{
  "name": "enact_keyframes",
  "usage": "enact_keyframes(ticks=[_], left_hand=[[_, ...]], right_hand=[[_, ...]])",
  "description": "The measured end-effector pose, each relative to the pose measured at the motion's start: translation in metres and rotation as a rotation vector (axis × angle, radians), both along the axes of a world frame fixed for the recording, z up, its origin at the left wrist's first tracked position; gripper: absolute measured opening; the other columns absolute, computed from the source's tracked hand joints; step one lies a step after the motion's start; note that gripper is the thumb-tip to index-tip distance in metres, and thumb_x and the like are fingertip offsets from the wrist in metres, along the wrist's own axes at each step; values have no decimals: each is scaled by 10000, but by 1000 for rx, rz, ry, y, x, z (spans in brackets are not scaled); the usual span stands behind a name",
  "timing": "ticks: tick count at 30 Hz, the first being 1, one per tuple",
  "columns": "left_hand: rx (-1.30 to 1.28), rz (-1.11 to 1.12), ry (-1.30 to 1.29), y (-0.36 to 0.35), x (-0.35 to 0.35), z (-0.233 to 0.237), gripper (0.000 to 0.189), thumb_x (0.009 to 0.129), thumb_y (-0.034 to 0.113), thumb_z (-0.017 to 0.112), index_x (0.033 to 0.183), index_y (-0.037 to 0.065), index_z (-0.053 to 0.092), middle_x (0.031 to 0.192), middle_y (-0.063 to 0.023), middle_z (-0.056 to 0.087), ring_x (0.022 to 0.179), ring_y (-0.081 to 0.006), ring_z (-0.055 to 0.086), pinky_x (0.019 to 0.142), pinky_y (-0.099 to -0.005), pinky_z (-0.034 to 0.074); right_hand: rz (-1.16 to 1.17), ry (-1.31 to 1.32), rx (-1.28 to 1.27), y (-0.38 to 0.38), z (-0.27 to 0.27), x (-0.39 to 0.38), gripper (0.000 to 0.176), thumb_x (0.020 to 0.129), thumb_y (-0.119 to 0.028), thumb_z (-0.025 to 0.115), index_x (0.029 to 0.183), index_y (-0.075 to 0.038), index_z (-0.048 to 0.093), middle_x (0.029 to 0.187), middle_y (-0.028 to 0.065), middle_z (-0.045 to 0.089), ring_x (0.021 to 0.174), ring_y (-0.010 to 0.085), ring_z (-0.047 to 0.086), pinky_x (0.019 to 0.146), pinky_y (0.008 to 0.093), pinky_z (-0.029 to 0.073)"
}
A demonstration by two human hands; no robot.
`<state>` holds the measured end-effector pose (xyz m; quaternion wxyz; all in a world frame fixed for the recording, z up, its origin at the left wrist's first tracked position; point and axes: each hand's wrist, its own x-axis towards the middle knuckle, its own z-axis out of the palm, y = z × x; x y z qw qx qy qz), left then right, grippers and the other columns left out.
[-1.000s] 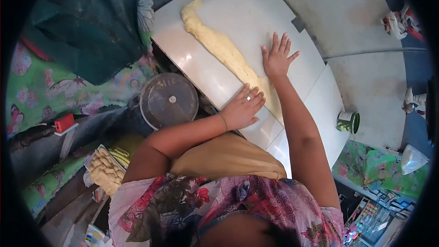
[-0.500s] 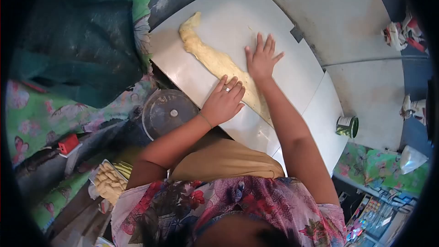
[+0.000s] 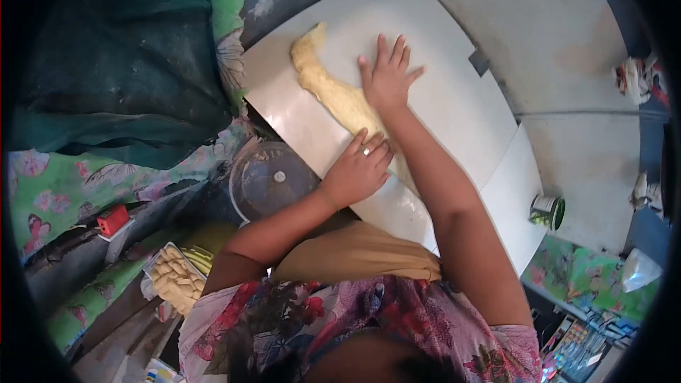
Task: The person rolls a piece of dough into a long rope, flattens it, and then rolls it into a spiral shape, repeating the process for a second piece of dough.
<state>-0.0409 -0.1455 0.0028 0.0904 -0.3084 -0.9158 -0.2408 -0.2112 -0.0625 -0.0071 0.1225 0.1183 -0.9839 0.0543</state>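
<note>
A long, flattened strip of pale yellow dough (image 3: 332,93) lies diagonally across the white tabletop (image 3: 443,92), its narrow far end curled up toward the back. My left hand (image 3: 360,169) rests on the near part of the strip, fingers stretched out, a ring on one of them. Farther forward, my right hand (image 3: 389,84) lies palm down with fingers spread, beside the right edge of the dough and mostly over the tabletop. My right forearm and left hand hide some of the dough's near end.
A round lidded tub (image 3: 273,183) stands below the table's left edge. A green container (image 3: 547,212) sits near the right corner. At lower left, a tray of shaped dough pieces (image 3: 174,280) and a red box (image 3: 113,220) are visible. Grey panels (image 3: 582,170) border the right side.
My right hand has slid forward and left across the tabletop, closer to the strip's middle. My left hand stays on the dough. The whole view has shifted slightly.
</note>
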Motion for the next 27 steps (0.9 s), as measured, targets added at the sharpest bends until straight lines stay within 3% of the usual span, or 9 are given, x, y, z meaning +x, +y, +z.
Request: enact_keyframes(ticks=[3,7,11,15,18,21,22,24,27], left_hand=[[-43,-21,-54,0,-4,6,504,878,339,621,1266,18,593,1291,-118,573,1306,-269,459,1151,-494,281],[-40,-14,-51,1,-2,7,465,895,337,604,1245,30,600,1294,-129,573,1303,-280,458,1147,-495,280],[-28,-26,-22,1,-4,2,490,886,347,616,1251,23,588,1304,-139,557,1294,-285,467,1148,-497,284],[9,-26,-21,1,-3,0,437,878,324,626,1183,11,614,1249,-137,564,1252,-297,485,1142,-510,291],[-14,-25,2,2,-4,1,409,873,317,635,1152,17,628,1244,-141,564,1232,-302,493,1140,-517,289],[21,-34,-7,0,-2,3,370,865,311,646,1102,27,646,1194,-143,581,1210,-308,506,1136,-526,290],[40,-31,7,1,-3,3,359,863,309,648,1088,29,651,1182,-143,585,1206,-309,508,1135,-528,291],[-32,-43,-104,-1,-6,7,361,866,296,644,1114,34,651,1207,-143,586,1231,-307,499,1143,-530,277],[-114,-83,-166,-2,-5,5,421,883,279,629,1226,37,607,1242,-145,580,1279,-306,476,1147,-544,267]], right_hand=[[-57,118,211,1,3,-31,625,1003,-514,360,1540,-204,280,1623,90,200,1490,331,184,1106,739,12],[173,11,35,-24,12,0,591,1014,-502,334,1532,-219,295,1622,80,202,1502,295,146,1113,731,12],[104,184,313,-20,3,-50,592,999,-515,368,1519,-236,322,1620,89,205,1484,322,201,1107,736,31],[383,-38,-42,-57,21,-11,566,1014,-467,358,1522,-221,313,1617,76,216,1484,320,201,1102,746,19],[211,148,86,-53,5,-48,578,1000,-464,391,1521,-224,318,1610,85,228,1481,321,210,1101,751,30],[216,238,529,-70,20,-53,591,989,-449,416,1519,-206,322,1611,85,224,1485,318,198,1101,751,42],[358,201,247,-70,18,-43,576,984,-403,443,1505,-176,343,1597,88,250,1478,313,215,1097,753,54],[341,77,-128,-54,12,-36,565,995,-391,429,1507,-171,338,1598,112,241,1466,318,240,1099,752,44],[54,-64,-258,-53,1,-53,578,974,-395,493,1483,-153,368,1552,150,303,1448,336,262,1122,701,119]])
